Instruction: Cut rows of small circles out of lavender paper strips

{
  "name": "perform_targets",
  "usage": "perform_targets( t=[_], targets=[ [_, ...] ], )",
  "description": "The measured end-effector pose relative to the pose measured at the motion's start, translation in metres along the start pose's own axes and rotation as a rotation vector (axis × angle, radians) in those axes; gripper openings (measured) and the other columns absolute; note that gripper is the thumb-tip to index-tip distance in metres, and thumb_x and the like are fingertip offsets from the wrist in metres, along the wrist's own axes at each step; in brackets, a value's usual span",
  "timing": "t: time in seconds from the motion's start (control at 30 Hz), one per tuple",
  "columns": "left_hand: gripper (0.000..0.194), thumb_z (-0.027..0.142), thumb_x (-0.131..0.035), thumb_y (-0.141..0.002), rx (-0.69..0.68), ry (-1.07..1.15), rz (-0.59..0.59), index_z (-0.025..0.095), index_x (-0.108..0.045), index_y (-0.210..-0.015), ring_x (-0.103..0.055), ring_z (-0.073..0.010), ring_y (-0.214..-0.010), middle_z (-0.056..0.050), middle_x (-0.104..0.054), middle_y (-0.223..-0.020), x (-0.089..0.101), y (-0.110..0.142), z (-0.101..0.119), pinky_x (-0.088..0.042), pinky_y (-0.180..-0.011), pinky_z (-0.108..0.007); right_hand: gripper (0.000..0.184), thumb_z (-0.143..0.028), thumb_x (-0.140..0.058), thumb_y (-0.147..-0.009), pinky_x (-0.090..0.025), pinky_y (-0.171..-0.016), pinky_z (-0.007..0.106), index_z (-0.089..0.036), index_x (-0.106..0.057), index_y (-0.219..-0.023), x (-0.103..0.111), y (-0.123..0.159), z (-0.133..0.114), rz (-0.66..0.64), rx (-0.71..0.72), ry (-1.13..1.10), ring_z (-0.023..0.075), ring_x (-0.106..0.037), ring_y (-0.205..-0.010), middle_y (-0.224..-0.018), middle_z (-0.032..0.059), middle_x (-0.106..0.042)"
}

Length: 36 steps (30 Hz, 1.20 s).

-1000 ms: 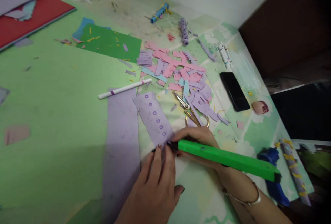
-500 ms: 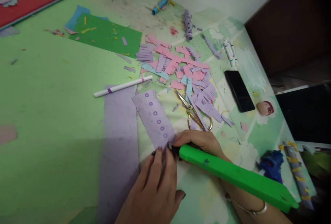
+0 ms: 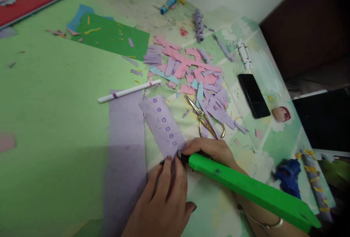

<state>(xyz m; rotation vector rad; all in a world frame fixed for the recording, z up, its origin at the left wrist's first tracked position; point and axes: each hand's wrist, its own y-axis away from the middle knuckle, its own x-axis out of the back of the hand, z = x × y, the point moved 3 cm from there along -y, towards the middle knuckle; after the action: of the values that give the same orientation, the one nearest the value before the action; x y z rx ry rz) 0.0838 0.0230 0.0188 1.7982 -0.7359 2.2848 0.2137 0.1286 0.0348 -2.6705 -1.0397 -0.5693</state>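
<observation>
Light-purple paper strip (image 3: 163, 127) is laid at a slant on the bench (image 3: 54, 102), one corner slightly overlapping the edge of a larger purple sheet (image 3: 125, 138). Six small purple rings are marked in a row along the strip. Its near end is held down by the left hand (image 3: 162, 197): fingers extended and slightly parted, thumb set apart, nothing clasped. The right hand's (image 3: 213, 148) grip is closed around a long green tool (image 3: 254, 189); the dark front end is directed at the strip's near end, beside the left index finger. Tip contact cannot be told. A white pen (image 3: 129, 91) with purple bands is rested across the sheet's far edge. Gold-handled scissors (image 3: 202, 116) are placed beyond the right hand, against a heap of pink, purple and pale-blue paper scraps (image 3: 182, 67). A black phone (image 3: 254, 96) is noted farther right.
</observation>
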Motion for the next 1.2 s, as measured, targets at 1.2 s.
perform_targets(
  t=[1.2],
  targets=[
    [0.049,0.038,-0.053,-0.085,0.029,0.001,0.002,0.001,-0.061,-0.117,-0.050,-0.0349,-0.114,-0.018,-0.062,-0.122,0.000,0.002,0.003,-0.037,-0.094,-0.044,0.009,-0.023,-0.065,-0.083,-0.053,-0.066,0.019,-0.018,-0.066,-0.090,-0.004,0.002,0.012,0.039,-0.002,0.034,0.0116,-0.068,-0.074,-0.084,0.0020,-0.073]
  ],
)
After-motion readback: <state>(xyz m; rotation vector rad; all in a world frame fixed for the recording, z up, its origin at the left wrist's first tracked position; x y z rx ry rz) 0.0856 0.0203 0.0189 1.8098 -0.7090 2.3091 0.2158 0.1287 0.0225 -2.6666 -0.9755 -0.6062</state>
